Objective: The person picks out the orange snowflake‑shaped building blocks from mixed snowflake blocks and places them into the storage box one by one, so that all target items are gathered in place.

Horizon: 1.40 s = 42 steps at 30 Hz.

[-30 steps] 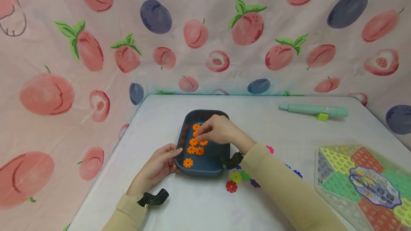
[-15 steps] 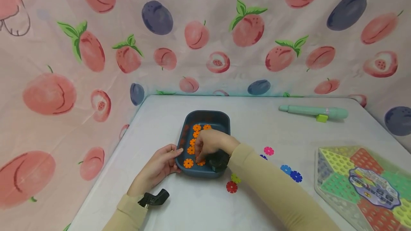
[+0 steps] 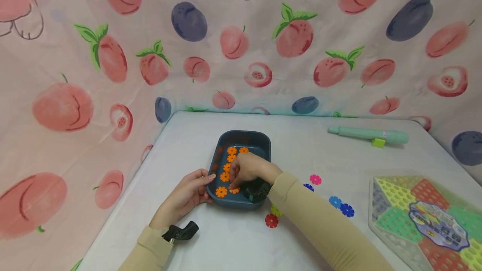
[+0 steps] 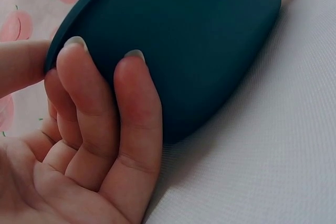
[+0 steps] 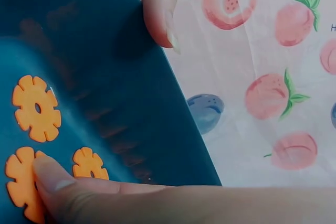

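Note:
A dark blue rectangular tray (image 3: 234, 205) stands on the table with several orange notched plastic discs (image 3: 221, 192) lying inside. My left hand (image 3: 190, 193) grips its near left side, thumb over the rim and other fingers against the outer wall (image 4: 199, 51). My right hand (image 3: 248, 166) reaches down into the tray, fingers bent. In the right wrist view its thumb (image 5: 55, 182) lies on one orange disc (image 5: 21, 177), which it pinches by the edge at the tray's near end. The tip of the index finger is hidden there. Part of the tray's right side is behind the right hand.
Loose discs, among them red (image 3: 271, 221), pink (image 3: 315, 179) and blue (image 3: 347, 210), lie right of the tray. A clear-lidded case of coloured sections (image 3: 421, 216) sits at the right. Behind it lie a pale green pen-like tool (image 3: 369, 134) and a small lime block (image 3: 378, 142).
My right hand has come from the middle of the tray down to its near end, where an orange disc now shows under its fingers. The left hand keeps its hold on the tray.

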### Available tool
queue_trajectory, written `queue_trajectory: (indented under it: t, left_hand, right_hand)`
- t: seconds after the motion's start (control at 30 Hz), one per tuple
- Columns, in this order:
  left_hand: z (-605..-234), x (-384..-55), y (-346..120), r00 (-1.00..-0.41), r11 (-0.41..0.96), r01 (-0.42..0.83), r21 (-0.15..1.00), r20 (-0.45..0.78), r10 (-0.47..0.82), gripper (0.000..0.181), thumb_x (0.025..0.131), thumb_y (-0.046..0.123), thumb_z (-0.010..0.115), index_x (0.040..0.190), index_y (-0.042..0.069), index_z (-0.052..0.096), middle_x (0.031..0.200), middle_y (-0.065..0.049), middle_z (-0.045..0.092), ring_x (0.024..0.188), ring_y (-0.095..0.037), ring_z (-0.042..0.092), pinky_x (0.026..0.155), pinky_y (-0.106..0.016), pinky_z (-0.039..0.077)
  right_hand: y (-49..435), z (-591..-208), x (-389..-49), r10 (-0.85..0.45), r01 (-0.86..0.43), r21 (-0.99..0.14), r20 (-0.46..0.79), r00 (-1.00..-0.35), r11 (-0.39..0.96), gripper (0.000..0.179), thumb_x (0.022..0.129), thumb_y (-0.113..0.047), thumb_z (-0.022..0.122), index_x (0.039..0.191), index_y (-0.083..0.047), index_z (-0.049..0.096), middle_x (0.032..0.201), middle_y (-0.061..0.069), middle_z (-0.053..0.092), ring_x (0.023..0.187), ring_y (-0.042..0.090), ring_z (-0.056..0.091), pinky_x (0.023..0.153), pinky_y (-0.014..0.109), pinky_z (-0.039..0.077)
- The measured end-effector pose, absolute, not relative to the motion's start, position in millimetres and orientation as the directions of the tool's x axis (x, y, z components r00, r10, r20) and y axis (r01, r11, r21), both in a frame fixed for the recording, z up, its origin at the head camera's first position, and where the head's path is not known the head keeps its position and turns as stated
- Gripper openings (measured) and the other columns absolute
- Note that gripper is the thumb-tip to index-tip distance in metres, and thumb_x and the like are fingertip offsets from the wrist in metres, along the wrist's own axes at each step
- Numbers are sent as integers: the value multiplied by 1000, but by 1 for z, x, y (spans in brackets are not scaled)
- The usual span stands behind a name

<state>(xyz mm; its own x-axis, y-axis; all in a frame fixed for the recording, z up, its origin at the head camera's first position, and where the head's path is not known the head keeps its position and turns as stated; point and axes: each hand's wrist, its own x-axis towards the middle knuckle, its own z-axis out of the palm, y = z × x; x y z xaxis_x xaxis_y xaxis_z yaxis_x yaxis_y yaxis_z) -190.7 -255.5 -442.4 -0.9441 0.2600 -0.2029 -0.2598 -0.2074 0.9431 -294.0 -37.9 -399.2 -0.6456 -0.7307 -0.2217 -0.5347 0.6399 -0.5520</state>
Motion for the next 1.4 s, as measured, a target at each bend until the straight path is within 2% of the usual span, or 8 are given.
queue_trajectory:
  t: [0.43, 0.7, 0.8, 0.97, 1.2, 1.4]
  left_hand:
    - [-444, -192, -257, -945, -216, -258, 942, -200, 257, 19, 104, 22, 62, 99, 8, 51, 82, -7, 60, 63, -16, 53, 71, -33, 57]
    - [-444, -194, -255, -940, -223, -259, 940, -192, 281, 18, 104, 22, 62, 100, 9, 51, 83, -6, 62, 64, -15, 53, 71, -33, 57]
    - [-443, -195, -255, -938, -228, -261, 938, -191, 291, 17, 105, 22, 61, 100, 9, 51, 84, -6, 63, 64, -15, 53, 71, -33, 57]
    - [-445, -196, -257, -935, -229, -259, 938, -184, 302, 16, 105, 20, 60, 100, 8, 52, 85, -6, 65, 64, -15, 54, 71, -32, 57]
    - [-449, -196, -260, -935, -221, -256, 941, -183, 303, 17, 104, 20, 61, 100, 7, 52, 83, -6, 65, 64, -15, 54, 69, -32, 56]
    - [-453, -194, -262, -937, -223, -263, 939, -193, 292, 18, 104, 21, 62, 99, 8, 51, 84, -7, 64, 64, -17, 53, 69, -33, 56]
  right_hand:
    - [-38, -400, -295, -744, -550, -556, -205, -636, 623, 19, 83, -30, 89, 71, -22, 76, 70, -10, 68, 77, 13, 59, 73, 30, 47]
    - [-35, -397, -297, -729, -515, -600, -174, -662, 612, 18, 88, -29, 84, 74, -22, 75, 71, -10, 69, 69, 11, 61, 67, 26, 51]
    - [-32, -390, -294, -728, -524, -611, -131, -673, 594, 19, 92, -33, 80, 78, -20, 76, 71, -8, 68, 64, 12, 61, 62, 27, 52]
    - [-25, -378, -285, -730, -570, -594, -42, -682, 567, 33, 95, -46, 73, 82, -15, 76, 66, -8, 62, 60, 12, 56, 59, 28, 47]
    - [1, -373, -269, -663, -550, -617, 60, -746, 562, 22, 95, -46, 72, 90, -24, 73, 77, -12, 65, 65, 14, 57, 61, 30, 50]
    - [34, -382, -264, -539, -477, -654, 124, -833, 587, 19, 97, -39, 72, 105, -21, 72, 100, -6, 66, 79, 18, 57, 68, 32, 53]
